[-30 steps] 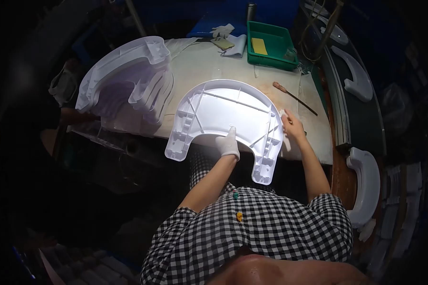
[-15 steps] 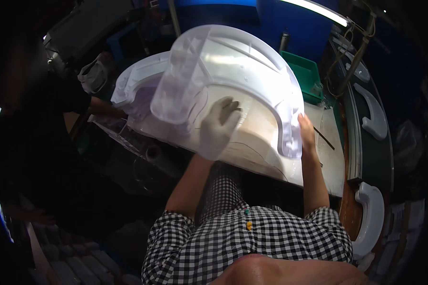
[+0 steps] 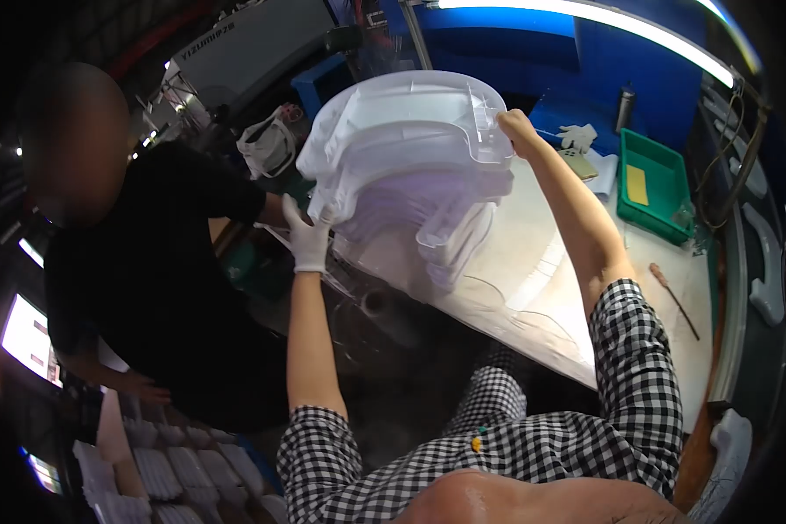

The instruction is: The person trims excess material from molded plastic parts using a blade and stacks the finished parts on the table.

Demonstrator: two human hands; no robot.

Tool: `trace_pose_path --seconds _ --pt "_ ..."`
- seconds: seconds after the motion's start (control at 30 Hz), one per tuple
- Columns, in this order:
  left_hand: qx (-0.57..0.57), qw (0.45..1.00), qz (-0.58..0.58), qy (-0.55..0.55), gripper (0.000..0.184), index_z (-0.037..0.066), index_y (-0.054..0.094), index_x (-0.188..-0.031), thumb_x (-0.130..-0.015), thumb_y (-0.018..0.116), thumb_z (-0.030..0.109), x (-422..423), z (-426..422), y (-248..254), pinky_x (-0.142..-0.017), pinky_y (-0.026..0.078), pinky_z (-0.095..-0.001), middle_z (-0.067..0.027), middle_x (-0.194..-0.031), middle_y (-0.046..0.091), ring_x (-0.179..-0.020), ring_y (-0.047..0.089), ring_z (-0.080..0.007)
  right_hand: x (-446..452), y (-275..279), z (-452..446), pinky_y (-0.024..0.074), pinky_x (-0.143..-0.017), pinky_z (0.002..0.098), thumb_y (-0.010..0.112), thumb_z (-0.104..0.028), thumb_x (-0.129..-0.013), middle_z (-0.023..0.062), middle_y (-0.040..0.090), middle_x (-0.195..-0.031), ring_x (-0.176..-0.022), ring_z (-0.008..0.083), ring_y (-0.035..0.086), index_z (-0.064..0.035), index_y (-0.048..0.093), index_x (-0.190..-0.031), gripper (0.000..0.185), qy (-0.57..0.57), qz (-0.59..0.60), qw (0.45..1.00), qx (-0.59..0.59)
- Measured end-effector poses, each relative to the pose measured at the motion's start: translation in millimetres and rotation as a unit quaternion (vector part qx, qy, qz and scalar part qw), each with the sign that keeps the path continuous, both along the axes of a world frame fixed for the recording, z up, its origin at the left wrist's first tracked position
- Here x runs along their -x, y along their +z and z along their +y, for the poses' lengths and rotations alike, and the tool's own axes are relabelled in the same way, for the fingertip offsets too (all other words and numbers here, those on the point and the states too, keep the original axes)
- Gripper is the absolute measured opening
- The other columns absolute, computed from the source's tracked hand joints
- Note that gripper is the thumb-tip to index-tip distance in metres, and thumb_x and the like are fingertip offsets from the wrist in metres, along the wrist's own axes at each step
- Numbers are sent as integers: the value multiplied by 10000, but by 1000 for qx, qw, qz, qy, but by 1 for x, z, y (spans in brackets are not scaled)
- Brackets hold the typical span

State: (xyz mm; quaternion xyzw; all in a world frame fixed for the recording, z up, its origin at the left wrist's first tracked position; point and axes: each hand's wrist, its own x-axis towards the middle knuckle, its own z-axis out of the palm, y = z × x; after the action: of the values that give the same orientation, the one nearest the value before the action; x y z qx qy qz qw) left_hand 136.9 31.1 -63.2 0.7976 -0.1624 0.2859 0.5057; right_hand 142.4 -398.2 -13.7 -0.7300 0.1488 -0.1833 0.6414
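A curved translucent white plastic part lies at the top of a stack of similar arc-shaped parts on the worktable. My bare right hand is closed on its right end, fingers curled over the edge. At the left end of the pile, my left hand wears a white glove. Its fingers are spread, with the thumb side against the plastic; whether it bears any weight I cannot tell.
The white worktable carries a green tray, a glove and a thin handled tool. A conveyor with white parts runs along the right. A co-worker in black stands left, near boxes of stacked parts.
The curved part has moved from in front of me leftward onto the stack. My right hand has gone up and left with it; my left hand has shifted left to the pile's end.
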Motion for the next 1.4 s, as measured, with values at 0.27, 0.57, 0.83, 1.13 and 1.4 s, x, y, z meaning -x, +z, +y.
trace_pose_path --seconds 0.27,0.57,0.83,1.13,1.4 --pt "186 980 37 -58 795 -16 326 -1340 -851 456 598 -39 -16 3 -995 329 -358 -151 -1339 395 -1203 418 -266 7 1 10 484 -767 350 523 -211 -718 217 645 -884 -887 309 636 48 658 -890 340 -60 82 975 198" --pt "388 884 221 -142 527 45 512 -1207 -852 528 434 -13 -38 29 -862 440 -368 -108 -1156 562 -1045 541 -258 49 -5 21 405 -910 504 492 -573 -823 228 443 -1296 -1164 369 465 -63 428 -1318 714 13 166 982 84" --pt "398 888 190 -131 416 34 560 -1094 -801 578 328 -30 -27 42 -796 465 -376 -95 -1031 585 -936 571 -258 60 -15 42 350 -903 608 565 -397 -755 198 344 -1368 -1194 460 378 -180 300 -1341 679 146 14 974 -172" --pt "408 858 244 -194 516 49 493 -1227 -865 512 417 -46 2 35 -931 391 -384 -111 -1223 521 -1120 496 -247 92 -17 77 255 -934 676 487 -667 -762 183 174 -1463 -1289 500 201 -252 -26 -1437 944 126 69 982 -125" --pt "572 587 207 -534 795 -34 335 -1330 -854 383 601 122 -13 -33 -1116 108 -471 -267 -1375 321 -1338 219 -352 214 -94 70 243 -1051 430 124 -668 -874 214 617 -1065 -1094 310 538 85 570 -1117 908 422 -90 850 -302"
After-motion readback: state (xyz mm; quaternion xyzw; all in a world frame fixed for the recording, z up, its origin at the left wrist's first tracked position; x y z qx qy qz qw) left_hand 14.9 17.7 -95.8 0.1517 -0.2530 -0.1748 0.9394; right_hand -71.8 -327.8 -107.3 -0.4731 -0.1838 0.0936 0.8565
